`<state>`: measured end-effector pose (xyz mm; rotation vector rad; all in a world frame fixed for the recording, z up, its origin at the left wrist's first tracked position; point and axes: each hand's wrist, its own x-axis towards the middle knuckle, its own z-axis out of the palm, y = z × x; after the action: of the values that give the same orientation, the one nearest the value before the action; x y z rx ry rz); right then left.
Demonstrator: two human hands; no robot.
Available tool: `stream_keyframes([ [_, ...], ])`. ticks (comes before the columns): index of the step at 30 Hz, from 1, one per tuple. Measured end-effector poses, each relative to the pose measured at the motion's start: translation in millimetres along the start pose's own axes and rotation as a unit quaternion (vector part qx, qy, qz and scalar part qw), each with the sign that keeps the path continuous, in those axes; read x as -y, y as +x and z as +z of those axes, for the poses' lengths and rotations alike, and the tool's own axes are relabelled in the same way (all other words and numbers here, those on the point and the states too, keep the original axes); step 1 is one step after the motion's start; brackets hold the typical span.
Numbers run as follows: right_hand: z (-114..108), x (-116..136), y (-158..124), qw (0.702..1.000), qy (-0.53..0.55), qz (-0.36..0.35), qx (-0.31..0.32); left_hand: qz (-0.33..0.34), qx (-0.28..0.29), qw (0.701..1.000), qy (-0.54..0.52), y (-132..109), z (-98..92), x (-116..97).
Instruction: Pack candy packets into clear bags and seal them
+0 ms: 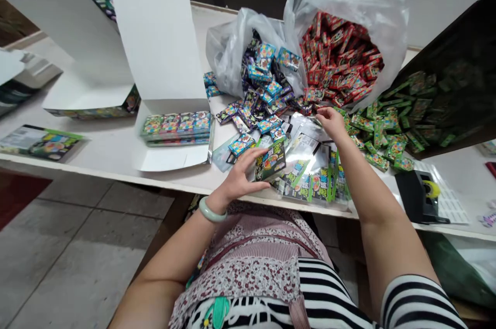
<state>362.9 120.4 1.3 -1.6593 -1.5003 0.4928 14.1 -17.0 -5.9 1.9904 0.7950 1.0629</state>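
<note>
My left hand (248,174) grips a dark printed packet (272,159) with green edges and bright lettering, held just above the table's front edge. Farther right, my right hand (332,121) reaches to where small red boxes (339,60) spill toward green ones (387,132). Its fingertips are drawn together; whatever may be between them is too small to make out. Beneath and between the hands lie several flat clear packets (310,179) with the same green-and-black print. Small blue and purple boxes (267,96) are heaped beyond my left hand.
An open white carton (158,50) holds stacked rows of colourful packets (176,127). Clear plastic bags (228,55) contain the blue and red boxes. A dark container (453,76) lies tipped at the right, near a black tape dispenser (418,197). Another open carton (89,86) stands left.
</note>
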Motion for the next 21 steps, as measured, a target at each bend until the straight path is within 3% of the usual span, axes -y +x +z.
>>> stream_keyframes([
  [6,-6.8,4.0,66.3,0.982,-0.172,-0.04,-0.074,-0.084,0.014,0.967,-0.242,2.7,-3.2,9.5],
  [8,-11.7,7.0,88.4,0.974,-0.201,-0.043,-0.097,-0.117,-0.002,0.935,-0.335,5.3,-3.0,5.9],
  [12,-22.7,15.8,130.4,0.964,-0.229,-0.052,-0.126,-0.189,-0.047,0.836,-0.513,12.6,2.4,0.6],
  [15,-23.7,28.1,155.5,0.958,-0.251,-0.085,-0.106,-0.215,-0.044,0.794,-0.567,17.7,4.2,3.9],
  [21,4.0,66.0,200.1,0.941,-0.313,-0.123,-0.044,-0.229,-0.034,0.778,-0.584,17.9,-1.8,12.8],
])
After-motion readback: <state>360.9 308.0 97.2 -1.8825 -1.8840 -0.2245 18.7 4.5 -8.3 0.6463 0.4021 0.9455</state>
